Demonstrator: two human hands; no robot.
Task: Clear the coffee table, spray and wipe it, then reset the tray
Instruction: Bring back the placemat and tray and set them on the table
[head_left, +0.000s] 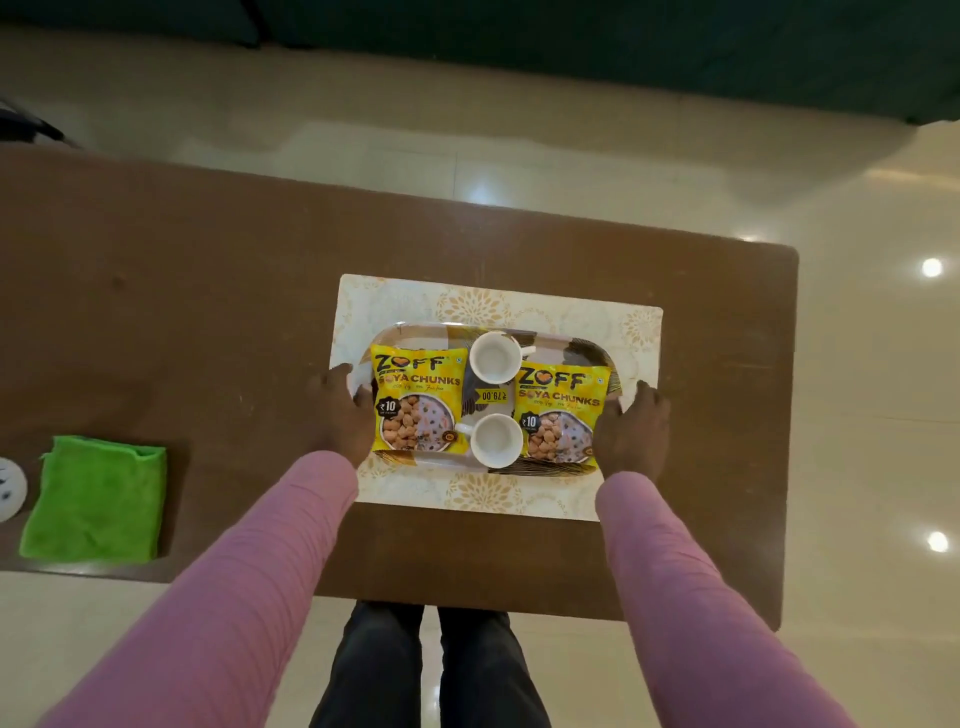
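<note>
**Both hands on the tray ends, tray on the placemat**

The left hand (340, 415) grips the left short end of the tray (415, 328), fingers curled over its rim. The right hand (636, 431) grips the right short end in the same way. Whether the tray rests on the placemat (587, 322) or is raised off it cannot be told.

The placemat shows as a margin on all four sides of the tray. It lies on the right half of the brown coffee table (208, 291), near the right and near edges. Bare tabletop lies to the left, up to a folded green cloth (96, 501) at the near left edge. Glossy cream floor (857, 415) surrounds the table.

The tray is a rounded rectangle with a dark and gold pattern. It carries two yellow soya chunks packets, left (418, 402) and right (561, 415). Between them stand two white cups, far (493, 357) and near (496, 439).
</note>
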